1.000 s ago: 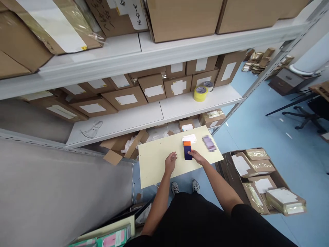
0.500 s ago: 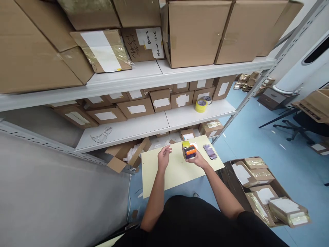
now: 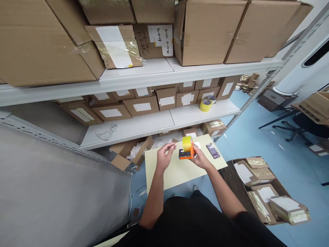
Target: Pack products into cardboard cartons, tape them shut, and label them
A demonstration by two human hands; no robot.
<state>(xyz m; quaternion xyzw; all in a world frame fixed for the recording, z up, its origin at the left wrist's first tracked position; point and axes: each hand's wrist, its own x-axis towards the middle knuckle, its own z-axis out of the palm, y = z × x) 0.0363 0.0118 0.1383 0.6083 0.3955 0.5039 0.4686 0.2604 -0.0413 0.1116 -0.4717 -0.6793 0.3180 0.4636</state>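
My right hand (image 3: 200,158) is closed around an orange and black tape dispenser (image 3: 186,156). A roll of yellow tape (image 3: 187,143) is mounted on it, turned upward. To the left, my left hand (image 3: 165,157) is held above the pale yellow board (image 3: 164,178). Its fingers are loosely bent and point toward the dispenser, a short gap away, with nothing visible in them. A phone (image 3: 212,151), partly blurred out, lies on the board to the right of my right hand.
Labelled cardboard boxes (image 3: 142,107) line the shelves ahead. On the middle shelf are glasses (image 3: 106,132) and yellow tape rolls (image 3: 205,105). An open carton (image 3: 120,162) stands left of the board. At right, a large carton (image 3: 228,181) holds several taped boxes.
The dispenser has turned in my right hand, so its yellow roll now shows at the top. My left hand has moved slightly right, closer to it. The camera view has shifted a little.
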